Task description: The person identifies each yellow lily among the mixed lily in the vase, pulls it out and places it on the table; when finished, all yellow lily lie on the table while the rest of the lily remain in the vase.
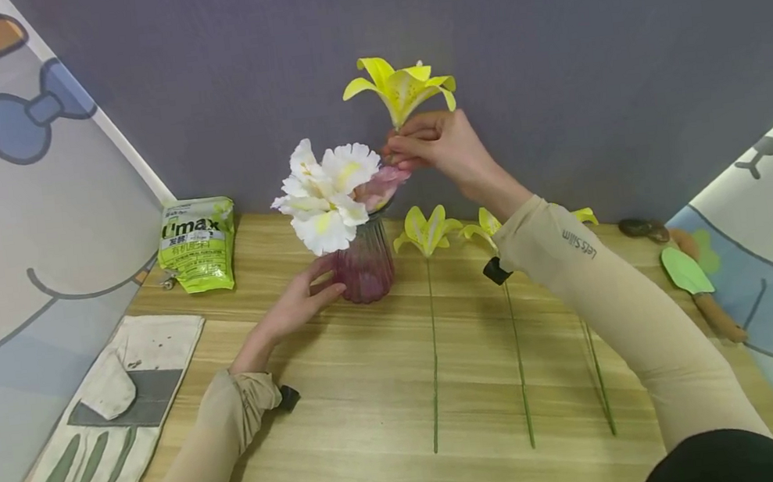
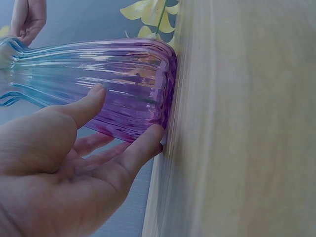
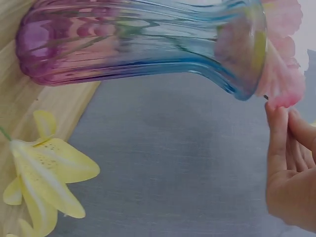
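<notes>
A ribbed glass vase point(image 1: 365, 268), purple at the base and bluish toward its neck, stands upright on the wooden table. My left hand point(image 1: 300, 305) holds its lower part from the left, thumb in front and fingers around the side. In the vase are a large white flower point(image 1: 327, 196) and a pink flower point(image 1: 381, 186). Just above the rim, at the right, my right hand point(image 1: 445, 144) pinches the stem of a yellow lily point(image 1: 402, 90), whose bloom points up. The lily's lower stem is hidden in the head view.
Several yellow lilies point(image 1: 424, 233) lie on the table point(image 1: 350, 433), stems toward me. A work glove point(image 1: 155, 399) lies at the left, below a green fertilizer bag point(image 1: 197, 245). At the right are a green trowel point(image 1: 688, 270) and a dark stone point(image 1: 643, 230). A grey wall point(image 1: 550, 43) closes the back.
</notes>
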